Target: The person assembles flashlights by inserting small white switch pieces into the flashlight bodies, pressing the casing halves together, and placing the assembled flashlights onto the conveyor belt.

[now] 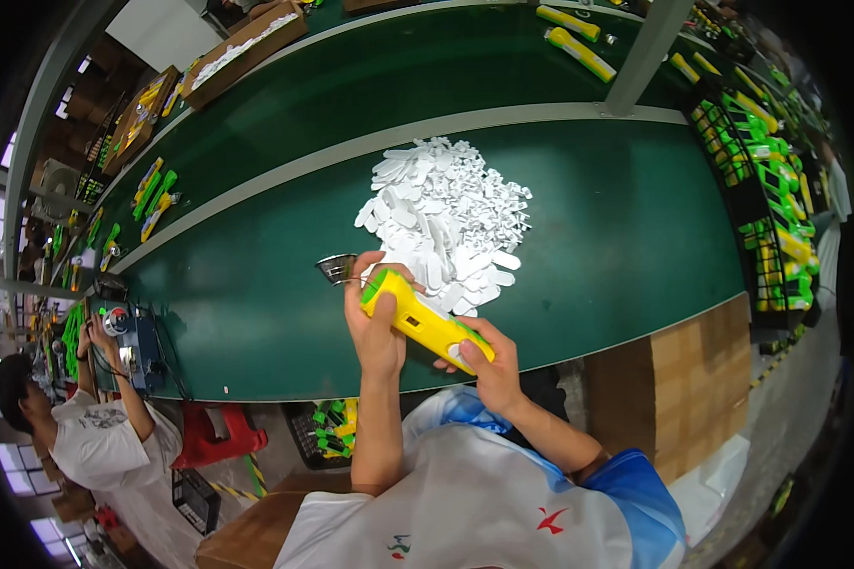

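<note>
A yellow and green flashlight body (425, 321) is held slantwise above the near part of the green table (294, 313). My left hand (378, 327) is closed around its upper end, thumb on the yellow shell. The lower end is in the grip of my right hand (495, 368), whose thumb is at a small white part (458, 355) on the shell. A silvery cup-shaped lamp head (335, 268) hangs off the upper end, apart from the body, with thin wires beside my left fingers. Just beyond my hands lies a heap of small white plastic pieces (427, 223).
Black crates of yellow and green flashlights (778, 242) line the right. A metal post (647, 57) rises from the rail (503, 116) behind the heap. Cardboard boxes (678, 389) are at the near right. At left, another person (104, 436) works beside a blue device (140, 351).
</note>
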Tool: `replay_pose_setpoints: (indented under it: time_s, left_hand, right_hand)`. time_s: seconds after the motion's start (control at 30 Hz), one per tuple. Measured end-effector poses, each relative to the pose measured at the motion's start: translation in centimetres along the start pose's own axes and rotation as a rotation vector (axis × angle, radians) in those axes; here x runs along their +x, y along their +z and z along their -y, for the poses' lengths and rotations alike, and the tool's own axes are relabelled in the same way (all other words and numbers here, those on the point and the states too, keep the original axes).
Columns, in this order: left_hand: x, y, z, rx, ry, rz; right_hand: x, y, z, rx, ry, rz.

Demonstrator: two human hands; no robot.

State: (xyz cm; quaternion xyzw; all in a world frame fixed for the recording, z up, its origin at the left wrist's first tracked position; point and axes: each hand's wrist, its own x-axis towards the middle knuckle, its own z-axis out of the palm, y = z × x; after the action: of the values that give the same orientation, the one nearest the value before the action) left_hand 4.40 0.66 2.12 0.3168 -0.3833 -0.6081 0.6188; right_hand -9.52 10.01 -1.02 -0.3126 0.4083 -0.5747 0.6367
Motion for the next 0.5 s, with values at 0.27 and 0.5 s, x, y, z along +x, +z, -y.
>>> replay_pose_setpoints:
  time_s: [0.27, 0.5]
  left_hand:
    - [-4.4, 1.4, 4.2, -0.153, -0.159, 0.047]
    - [-4.7, 0.5, 3.0, -0.282, -0.328, 0.012]
  right_hand:
    - [4.6, -3.1, 6.0, -1.100, -0.154, 0.189]
    - [8.8, -8.4, 6.9, -1.194, -0.437, -0.284]
